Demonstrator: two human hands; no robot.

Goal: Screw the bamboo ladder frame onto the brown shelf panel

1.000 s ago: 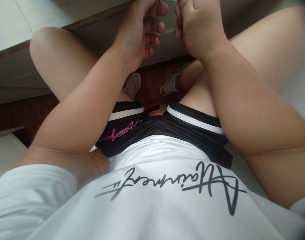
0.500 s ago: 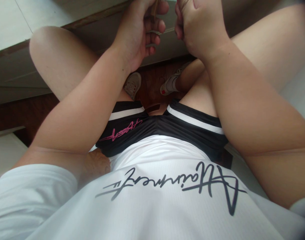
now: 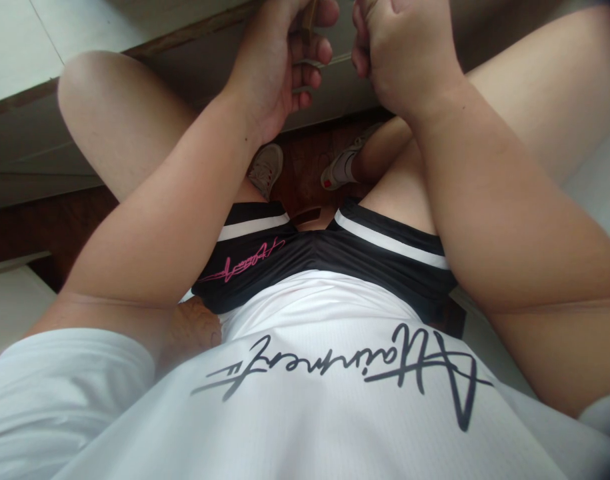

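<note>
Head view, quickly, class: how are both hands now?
Left hand: loosely curled, holding a narrow brown item.
Right hand: curled; whether it holds anything cannot be told.

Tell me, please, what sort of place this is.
Probably an indoor room, perhaps in a home, though little shows: a pale, flat tabletop with a brown edge, and a reddish-brown, wood-look floor below it.

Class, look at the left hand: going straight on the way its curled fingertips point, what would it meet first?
Most likely the right hand, whose curled fingers face the left hand's fingertips across a gap; depth is unclear in this single view, so it might miss.
</note>
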